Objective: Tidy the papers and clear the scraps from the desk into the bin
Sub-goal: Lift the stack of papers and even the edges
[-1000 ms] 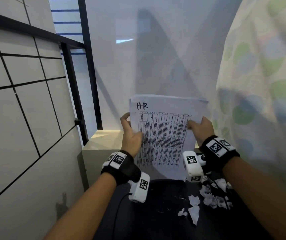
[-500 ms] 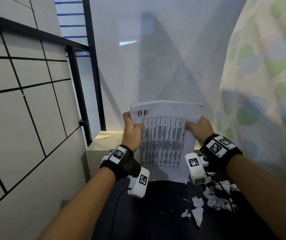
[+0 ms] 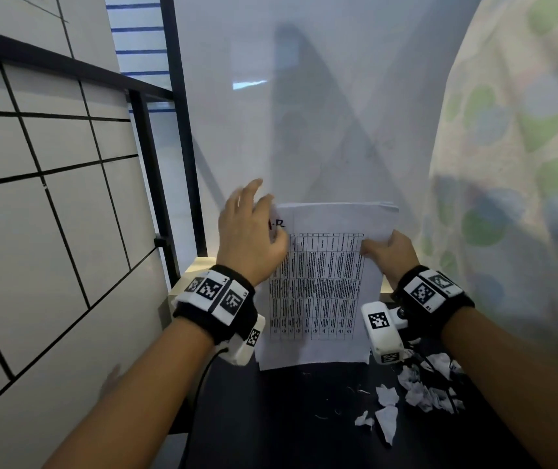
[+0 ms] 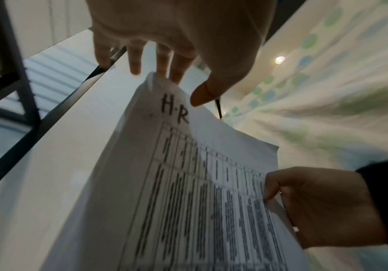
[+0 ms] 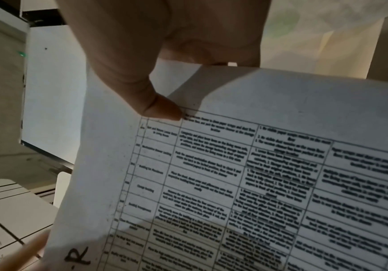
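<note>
A stack of printed papers (image 3: 321,292) marked "H-R" stands upright with its bottom edge on the black desk (image 3: 271,418). My right hand (image 3: 377,247) pinches the stack's right edge, thumb (image 5: 158,108) on the printed table and fingers behind the papers (image 5: 258,165). My left hand (image 3: 257,204) is at the top left corner with fingers straight and spread. In the left wrist view its fingertips (image 4: 177,75) reach just past that corner of the papers (image 4: 188,201), the thumb beside the "H-R". Torn white scraps (image 3: 419,390) lie on the desk below my right wrist.
A white tiled wall fills the left, with a black metal post (image 3: 183,164) beside it. A white panel stands behind the papers and a dotted curtain (image 3: 507,164) hangs at the right. A beige ledge (image 3: 200,265) sits beyond the desk's far edge. A black cable (image 3: 200,384) runs from my left wrist.
My left hand has let go of the stack's left edge and risen to its top left corner with fingers spread. The right hand keeps its pinch on the right edge.
</note>
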